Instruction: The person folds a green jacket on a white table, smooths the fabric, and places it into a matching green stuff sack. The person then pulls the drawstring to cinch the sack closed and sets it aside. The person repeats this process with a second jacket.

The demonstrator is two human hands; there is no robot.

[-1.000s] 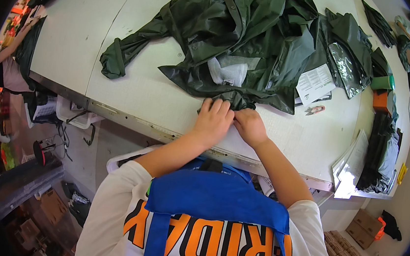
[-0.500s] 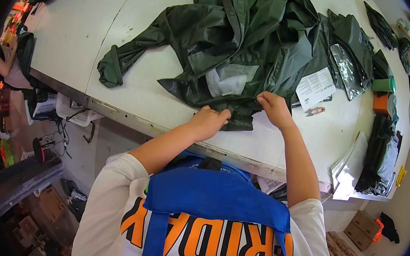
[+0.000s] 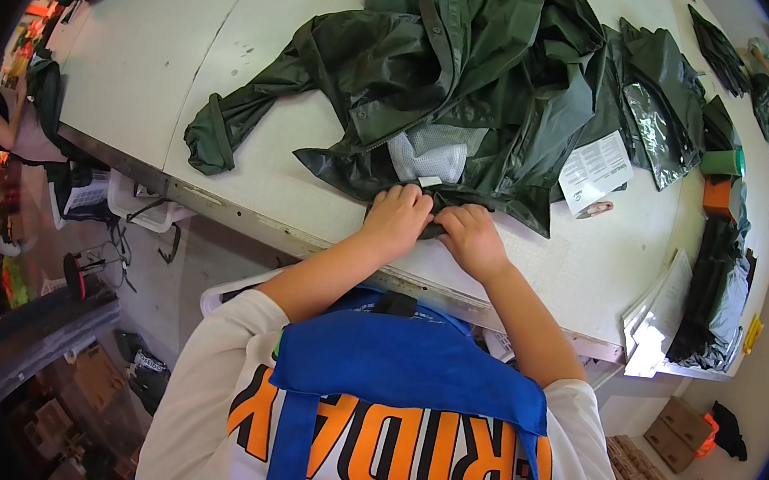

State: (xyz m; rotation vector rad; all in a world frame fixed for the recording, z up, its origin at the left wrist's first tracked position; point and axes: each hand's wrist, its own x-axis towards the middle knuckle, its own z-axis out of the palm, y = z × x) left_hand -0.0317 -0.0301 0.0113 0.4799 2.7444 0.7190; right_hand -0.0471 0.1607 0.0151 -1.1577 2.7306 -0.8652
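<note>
A dark green rain jacket [image 3: 372,81] with snap buttons lies spread and crumpled on the white table [image 3: 209,47]. One sleeve reaches out to the left. White mesh lining [image 3: 430,149] shows through its opening, with a small white label [image 3: 429,181] just below. My left hand [image 3: 396,215] is closed on the jacket's near edge. Right beside it, my right hand [image 3: 474,239] grips the same edge with bent fingers. The fabric between the fingertips is bunched and mostly hidden.
Right of the jacket lie a printed white sheet [image 3: 595,172], small snips [image 3: 597,210] and dark garments in clear plastic [image 3: 659,128]. A green roll [image 3: 722,161] sits on an orange box [image 3: 720,196]. Papers [image 3: 660,313] lie by the right edge. Another person's arm [image 3: 9,122] shows at far left.
My right hand has moved left and toward me, now next to my left hand at the jacket's edge. A small white label has come into view, and the near flap on the right has spread out.
</note>
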